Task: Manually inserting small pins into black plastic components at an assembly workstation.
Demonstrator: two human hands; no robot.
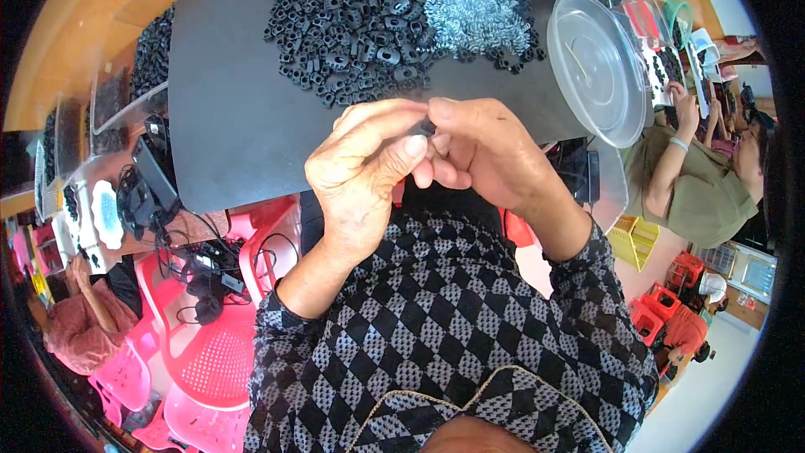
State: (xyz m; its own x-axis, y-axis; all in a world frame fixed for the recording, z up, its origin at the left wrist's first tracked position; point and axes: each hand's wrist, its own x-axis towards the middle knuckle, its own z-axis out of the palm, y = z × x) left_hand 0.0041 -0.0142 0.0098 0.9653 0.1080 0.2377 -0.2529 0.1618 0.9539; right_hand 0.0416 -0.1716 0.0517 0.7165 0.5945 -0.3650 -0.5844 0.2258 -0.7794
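Observation:
Both my hands are raised together at the near edge of the dark table [235,92]. A small black plastic piece [426,127], much like the cord-lock parts on the table, is pinched between them. My left hand [356,168] has its thumb and fingers closed around the piece from the left. From the right, my right hand [495,151] grips it with thumb and fingertips; its other fingers curl underneath. Beyond them spreads a pile of black cord-lock parts [344,33]. A heap of small silvery springs [478,21] lies on the pile's right side.
A round clear plastic lid [599,75] with a thin strip on it rests at the table's right edge. Black adapters and cables [155,172] sit to the left, above a pink chair [210,361]. A yellow crate [635,239] stands right. Co-workers sit on both sides.

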